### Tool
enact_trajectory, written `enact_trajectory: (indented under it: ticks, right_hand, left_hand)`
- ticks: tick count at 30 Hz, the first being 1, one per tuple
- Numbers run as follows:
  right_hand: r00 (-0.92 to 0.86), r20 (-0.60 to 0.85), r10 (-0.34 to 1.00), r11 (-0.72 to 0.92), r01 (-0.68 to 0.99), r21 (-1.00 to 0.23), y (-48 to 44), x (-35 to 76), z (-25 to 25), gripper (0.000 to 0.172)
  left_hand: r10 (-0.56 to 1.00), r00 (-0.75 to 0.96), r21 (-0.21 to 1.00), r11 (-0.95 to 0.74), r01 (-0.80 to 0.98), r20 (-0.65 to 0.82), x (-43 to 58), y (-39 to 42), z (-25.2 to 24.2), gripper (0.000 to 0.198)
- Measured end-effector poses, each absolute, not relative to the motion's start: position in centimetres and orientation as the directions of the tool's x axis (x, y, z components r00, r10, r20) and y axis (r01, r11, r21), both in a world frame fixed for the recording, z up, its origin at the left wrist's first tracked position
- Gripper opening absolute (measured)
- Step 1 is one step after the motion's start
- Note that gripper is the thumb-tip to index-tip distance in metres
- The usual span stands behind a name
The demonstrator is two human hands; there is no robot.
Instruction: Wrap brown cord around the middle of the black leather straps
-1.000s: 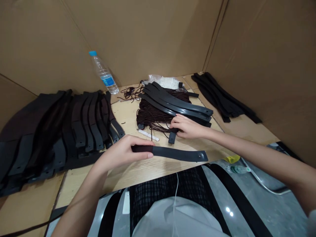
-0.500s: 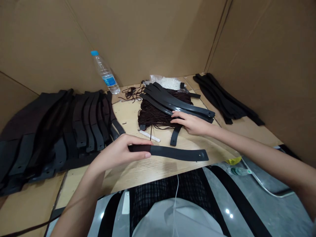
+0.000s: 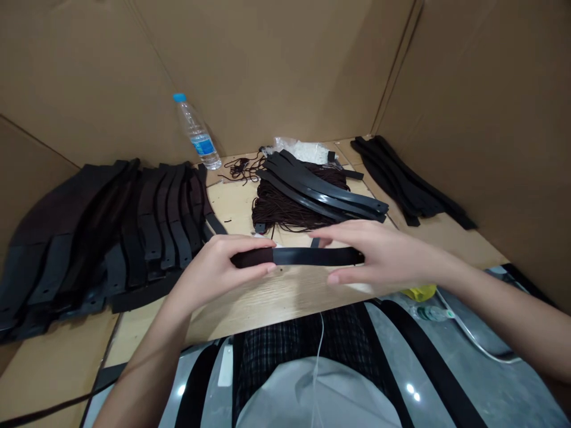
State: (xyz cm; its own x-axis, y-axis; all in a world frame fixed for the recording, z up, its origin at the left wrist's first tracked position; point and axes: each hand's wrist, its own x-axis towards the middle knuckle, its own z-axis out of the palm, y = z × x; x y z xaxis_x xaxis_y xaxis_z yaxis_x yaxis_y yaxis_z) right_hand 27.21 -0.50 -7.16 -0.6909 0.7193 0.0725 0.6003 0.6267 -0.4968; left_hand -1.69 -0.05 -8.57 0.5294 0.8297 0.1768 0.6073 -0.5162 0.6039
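The right hand (image 3: pixel 388 255) has left the middle of the frame, where it was at the loose strips (image 3: pixel 312 178), and is now around the right end of the dark strip (image 3: pixel 312 256). Its grip is spread, fingers above the strip and thumb below; whether the palm touches the tip cannot be told. The left hand (image 3: pixel 209 267) grasps the strip's brown left part between thumb and fingers, as before. The strip now sits slightly higher in the frame, at its centre, above the table (image 3: pixel 250 309), so both ends are within reach of a hand.

Just behind it lies the cord bundle (image 3: pixel 276 205), with the loose strips across its top. A thin cord (image 3: pixel 272 235) seems to run from the bundle towards the left fingertips, and could snag. The right fingers partly cover a short tab (image 3: pixel 315 242). At the left of the frame, a large pile of strips (image 3: pixel 151 220) crowds near the left hand; another stack (image 3: pixel 397 178) lies at upper right. A water bottle (image 3: pixel 200 139) leans at upper left, well apart.
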Motion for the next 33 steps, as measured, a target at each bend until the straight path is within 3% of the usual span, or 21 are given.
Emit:
enact_trajectory:
  ticks: [3,5,8,14,18,21,25,29,33]
  right_hand:
    - [-0.670,-0.044,0.741,0.620,0.708,-0.337,-1.1,25.6,-7.0,0.023]
    - [-0.658,-0.021,0.753,0.638,0.738,-0.218,-1.2,25.1,-7.3,0.018]
    - [-0.680,0.133,0.721,0.692,0.719,-0.069,-1.3,25.0,-8.1,0.019]
    - [-0.695,0.414,0.588,0.710,0.688,0.149,-1.9,25.1,-10.0,0.025]
    - [-0.691,0.530,0.492,0.690,0.681,0.246,-1.7,24.7,-10.8,0.022]
    - [-0.677,0.539,0.502,0.682,0.692,0.235,-1.6,24.3,-10.9,0.023]
    - [-0.617,0.499,0.608,0.668,0.738,0.099,-2.0,24.1,-10.1,0.023]
    - [-0.564,0.291,0.773,0.613,0.782,-0.114,-2.2,24.2,-8.7,0.030]
    - [-0.531,0.145,0.835,0.550,0.807,-0.215,-1.8,24.3,-7.7,0.025]
  left_hand:
    - [0.810,0.515,0.535,-0.578,0.616,0.281,-1.4,-0.3,-8.7,0.033]
    - [0.802,0.510,0.509,-0.594,0.623,0.312,-1.4,-0.4,-8.7,0.034]
    - [0.819,0.486,0.507,-0.571,0.646,0.304,-1.5,-0.5,-8.8,0.038]
    - [0.869,0.480,0.558,-0.458,0.692,0.118,-1.8,-0.6,-8.3,0.045]
    - [0.868,0.480,0.569,-0.459,0.682,0.125,-2.0,-1.0,-8.3,0.041]
    - [0.873,0.461,0.572,-0.464,0.676,0.162,-2.2,-1.4,-8.7,0.039]
    - [0.860,0.454,0.543,-0.502,0.674,0.232,-2.3,-1.6,-9.4,0.038]
    - [0.808,0.499,0.470,-0.588,0.659,0.312,-2.2,-1.5,-9.8,0.035]
    - [0.746,0.536,0.389,-0.665,0.638,0.395,-2.1,-1.3,-10.2,0.034]
